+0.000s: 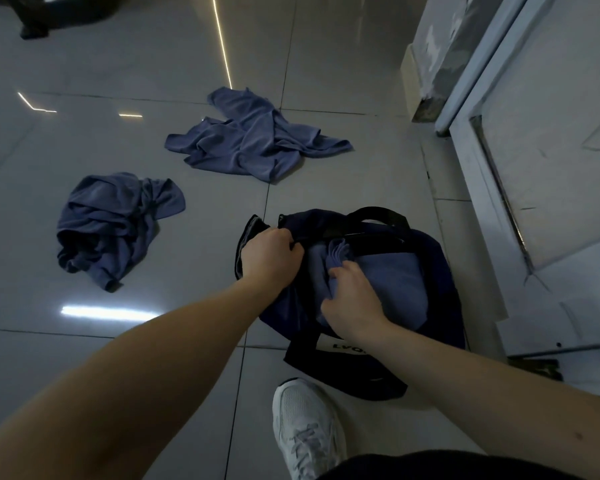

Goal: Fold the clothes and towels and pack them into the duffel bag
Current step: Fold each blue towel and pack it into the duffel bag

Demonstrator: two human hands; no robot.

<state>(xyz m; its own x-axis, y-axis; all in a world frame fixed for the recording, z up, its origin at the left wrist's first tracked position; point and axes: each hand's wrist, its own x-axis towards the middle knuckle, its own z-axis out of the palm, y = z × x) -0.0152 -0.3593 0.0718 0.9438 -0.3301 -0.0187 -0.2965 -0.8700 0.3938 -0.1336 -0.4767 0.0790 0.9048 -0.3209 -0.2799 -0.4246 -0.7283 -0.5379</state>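
Observation:
A dark navy duffel bag (440,271) with black handles lies open on the tiled floor, right of centre. Folded blue cloth (392,282) sits inside it. My left hand (269,256) grips the bag's left opening edge with curled fingers. My right hand (350,299) holds the near edge of the folded blue cloth in the bag. Two crumpled blue garments lie on the floor: one (253,136) beyond the bag, another (111,226) to the left.
A white door (551,168) and wall base stand close on the right of the bag. My white sneaker (305,427) is planted just in front of the bag. A dark object (59,12) sits at the far top left. Glossy grey tiles surround everything.

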